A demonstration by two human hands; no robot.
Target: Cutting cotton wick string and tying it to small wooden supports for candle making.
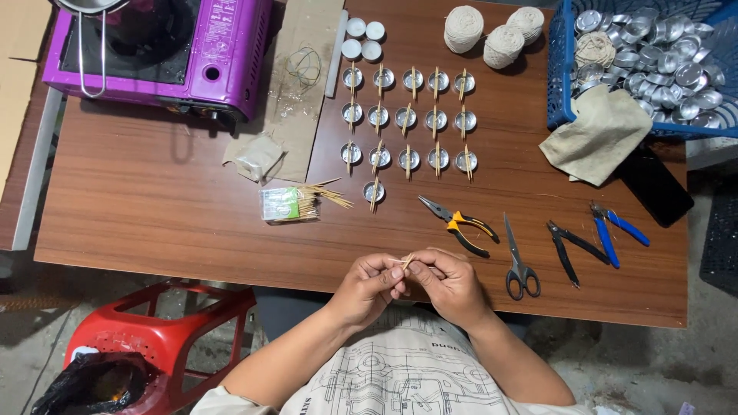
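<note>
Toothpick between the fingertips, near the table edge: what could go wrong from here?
1. Both hands, left hand and right hand, pinch the thin toothpick over the table edge; a slip would likely drop it into the lap or onto the floor.
2. The toothpick pack lies open with sticks fanned out; a forearm reaching forward could scatter them.
3. The scissors and pliers lie close to the right hand; a blind reach might catch their points.

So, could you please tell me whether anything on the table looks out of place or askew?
Mostly tidy. Toothpicks spill loosely from their packet, one lone metal cup sits below the neat rows of cups, and a cloth hangs crumpled over the blue basket edge.
</note>
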